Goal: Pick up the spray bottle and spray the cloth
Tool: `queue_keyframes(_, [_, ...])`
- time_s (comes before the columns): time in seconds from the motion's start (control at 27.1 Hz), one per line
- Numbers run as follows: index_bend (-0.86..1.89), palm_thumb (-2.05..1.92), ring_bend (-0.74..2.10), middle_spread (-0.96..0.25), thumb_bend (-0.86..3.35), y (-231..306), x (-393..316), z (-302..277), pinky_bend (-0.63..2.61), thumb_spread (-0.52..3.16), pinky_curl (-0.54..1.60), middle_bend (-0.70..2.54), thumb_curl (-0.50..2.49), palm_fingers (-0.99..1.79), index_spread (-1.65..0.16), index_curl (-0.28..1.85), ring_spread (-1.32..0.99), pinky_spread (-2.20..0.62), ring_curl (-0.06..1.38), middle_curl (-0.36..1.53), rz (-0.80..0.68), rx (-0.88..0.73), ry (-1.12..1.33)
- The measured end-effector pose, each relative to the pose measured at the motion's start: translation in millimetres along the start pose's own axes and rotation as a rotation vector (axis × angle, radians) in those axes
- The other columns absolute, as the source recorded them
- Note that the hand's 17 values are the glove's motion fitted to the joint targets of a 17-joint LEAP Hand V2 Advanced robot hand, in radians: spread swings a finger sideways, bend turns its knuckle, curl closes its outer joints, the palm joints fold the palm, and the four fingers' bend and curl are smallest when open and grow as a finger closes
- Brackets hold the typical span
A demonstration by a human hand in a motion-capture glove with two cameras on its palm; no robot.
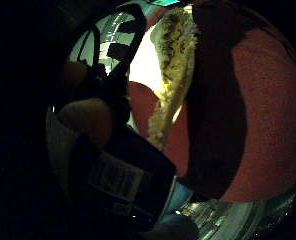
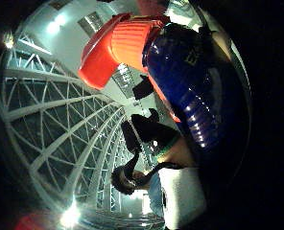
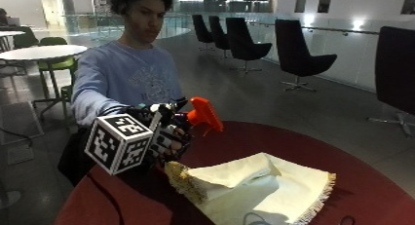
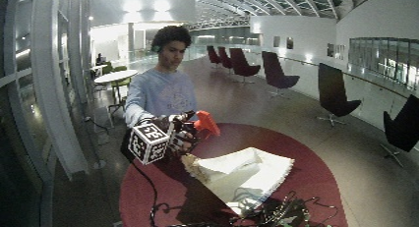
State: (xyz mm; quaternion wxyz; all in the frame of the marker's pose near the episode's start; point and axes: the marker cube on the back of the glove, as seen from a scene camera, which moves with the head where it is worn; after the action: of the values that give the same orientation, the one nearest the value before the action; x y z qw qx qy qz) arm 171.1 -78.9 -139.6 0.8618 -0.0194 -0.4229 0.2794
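A spray bottle with an orange head [image 3: 203, 114] and dark blue body [image 2: 190, 86] is lifted above the red round table [image 3: 337, 152]. My gloved right hand [image 3: 165, 135] grips it, fingers curled round the body, nozzle pointing toward the cloth side. The cream cloth with a fringed edge [image 3: 259, 186] lies folded on the table, just below and beside the hand. In the little finger side palm view the bottle's labelled body [image 1: 123, 180] fills the area by the palm and the cloth's fringe [image 1: 175, 65] lies on the red top beyond. In the wide view the hand [image 4: 175, 133] holds the bottle [image 4: 204, 123] over the cloth [image 4: 242, 173].
Cables lie at the table's near edge [image 4: 275, 212]. Black chairs [image 3: 295, 54] stand across the floor behind, and a white table with green chairs [image 3: 42, 52] stands behind the person.
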Motion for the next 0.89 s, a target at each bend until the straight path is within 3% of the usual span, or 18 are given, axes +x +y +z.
queue_keyframes(0.89, [0.09,0.45,0.49,-0.04,-0.03,-15,7,24,0.23,1.04,0.36,0.26,0.3,1.04,-0.22,0.23,-0.01,0.25,0.41,0.45,0.044,-0.014,0.006])
